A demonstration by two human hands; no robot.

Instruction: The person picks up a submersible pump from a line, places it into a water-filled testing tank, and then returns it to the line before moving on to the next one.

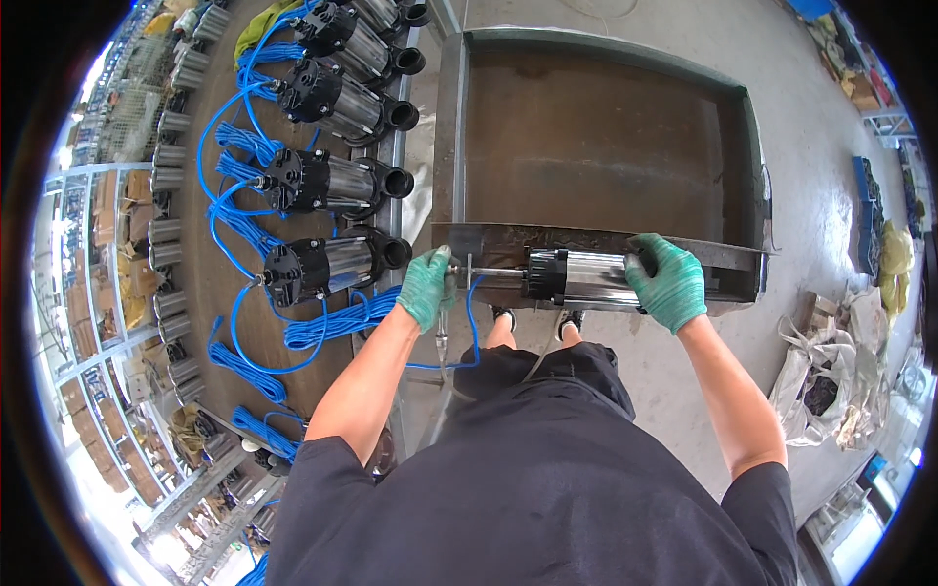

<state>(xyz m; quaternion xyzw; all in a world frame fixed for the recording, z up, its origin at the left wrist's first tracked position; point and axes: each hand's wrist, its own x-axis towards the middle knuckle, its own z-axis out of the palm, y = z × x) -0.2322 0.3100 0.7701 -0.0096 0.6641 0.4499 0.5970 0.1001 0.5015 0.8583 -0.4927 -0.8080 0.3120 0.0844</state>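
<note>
Overall, grey floor (816, 186) surrounds my work, with shelves (107, 254) along the left of the frame and sacks (821, 366) at its right. The tank (452, 127), brown inside, occupies upper centre; the bench (207, 288), upper left, carries pumps (322, 269) and coiled cables (342, 322). The motor (596, 278) lies crosswise at the tank's near edge, mid-frame, its rod (500, 274) toward the left. My right hand (674, 283) grips the motor's right end; my left hand (426, 288) has its fingers curled at the rod's outer end, though I cannot tell what they pinch. Good handling, I judge, requires motor and rod in line, both ends supported, and the thin blue line (475, 322) clear.
</note>
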